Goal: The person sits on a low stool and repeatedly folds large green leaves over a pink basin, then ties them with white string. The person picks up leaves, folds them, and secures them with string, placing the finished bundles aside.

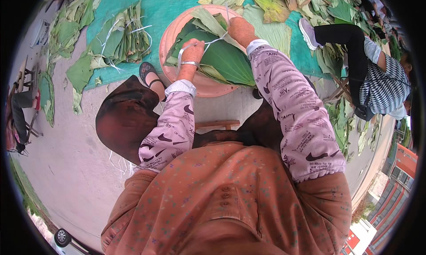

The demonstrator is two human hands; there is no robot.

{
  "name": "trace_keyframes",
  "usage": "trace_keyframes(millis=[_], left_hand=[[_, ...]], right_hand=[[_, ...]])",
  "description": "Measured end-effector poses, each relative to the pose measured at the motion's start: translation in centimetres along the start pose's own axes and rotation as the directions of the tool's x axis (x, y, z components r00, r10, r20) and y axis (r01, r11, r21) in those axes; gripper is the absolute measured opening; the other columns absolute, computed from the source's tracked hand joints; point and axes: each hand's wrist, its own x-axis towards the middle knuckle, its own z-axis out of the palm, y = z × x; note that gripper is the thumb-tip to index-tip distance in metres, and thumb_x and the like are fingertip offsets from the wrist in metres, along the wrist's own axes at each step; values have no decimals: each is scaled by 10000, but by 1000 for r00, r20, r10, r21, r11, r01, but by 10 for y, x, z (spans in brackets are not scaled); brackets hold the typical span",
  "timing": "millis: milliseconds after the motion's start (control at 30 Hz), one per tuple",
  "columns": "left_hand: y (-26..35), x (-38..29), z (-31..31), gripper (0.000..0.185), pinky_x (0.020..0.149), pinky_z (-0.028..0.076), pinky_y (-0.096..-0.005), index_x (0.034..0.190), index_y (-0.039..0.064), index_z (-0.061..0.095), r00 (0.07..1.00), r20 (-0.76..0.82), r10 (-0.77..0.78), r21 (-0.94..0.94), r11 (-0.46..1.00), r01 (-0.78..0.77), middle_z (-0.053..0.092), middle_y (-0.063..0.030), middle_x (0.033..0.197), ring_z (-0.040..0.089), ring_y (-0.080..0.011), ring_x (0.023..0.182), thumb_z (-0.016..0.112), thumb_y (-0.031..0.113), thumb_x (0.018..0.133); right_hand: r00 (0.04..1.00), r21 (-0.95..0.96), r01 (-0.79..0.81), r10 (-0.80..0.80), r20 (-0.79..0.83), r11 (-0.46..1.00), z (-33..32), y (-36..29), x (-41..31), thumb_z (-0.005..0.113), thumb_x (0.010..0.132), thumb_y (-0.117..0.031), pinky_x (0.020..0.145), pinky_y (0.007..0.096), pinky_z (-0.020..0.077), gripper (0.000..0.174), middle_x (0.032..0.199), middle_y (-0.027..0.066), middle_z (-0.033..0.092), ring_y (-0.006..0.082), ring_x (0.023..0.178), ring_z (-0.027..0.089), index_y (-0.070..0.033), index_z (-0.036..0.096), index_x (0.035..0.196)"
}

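Observation:
A stack of large green leaves (223,58), lotus-like and folded, lies on a round pink plastic basin or lid (168,38). White plastic string (216,40) crosses over the stack between my hands. My left hand (193,51), with a metal bracelet at the wrist, is closed on one length of the string above the left part of the leaves. Farther right and higher, my right hand (241,30) grips the other length at the stack's upper edge; a loose end sticks up beyond it. The string's underside path is hidden.
A tied leaf bundle (123,38) lies on the green mat (153,18) to the left. More loose leaves (271,5) spread at the top and right. A seated person (379,75) is at the right, another person's leg (20,111) at the far left. A wooden stool (216,124) shows between my legs.

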Motion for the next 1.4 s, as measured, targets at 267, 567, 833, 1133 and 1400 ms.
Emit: trace_keyframes(millis=[267,567,833,1133,1400], left_hand=[[22,1,0,150,390,341,-214,695,34,566,963,267,-37,-772,591,236,631,-106,738,480,-81,509,560,142,799],[1,10,17,176,456,436,-210,897,18,555,960,268,-77,-870,409,276,619,-86,788,581,-128,606,546,193,876],[-35,31,51,169,499,388,-194,943,17,574,977,141,162,-740,672,-5,569,-5,725,492,-75,560,611,26,779],[-6,13,29,114,443,369,-198,908,11,561,973,206,105,-710,700,75,579,-37,706,498,-84,531,599,56,810],[4,10,23,102,425,381,-191,882,20,549,961,244,130,-721,687,90,591,-56,694,518,-95,519,603,82,821]], right_hand=[[999,101,34,-30,-41,994,-4,-11,-4,572,752,-261,722,411,472,236,863,150,633,314,828,603,-72,641,876],[965,252,249,-217,-149,935,-10,-32,-25,547,697,-151,672,425,475,152,757,177,620,335,739,608,-37,630,754],[892,258,431,-451,22,865,-34,-45,-52,656,638,-210,679,408,473,224,795,150,622,315,766,605,-49,610,787],[828,-84,558,-561,-19,826,-19,-27,-43,623,686,-233,795,436,394,158,805,69,624,264,879,560,-117,648,790],[826,-219,537,-560,-58,815,-22,-25,-46,616,670,-234,818,422,360,113,753,60,644,227,818,583,-135,663,697]])
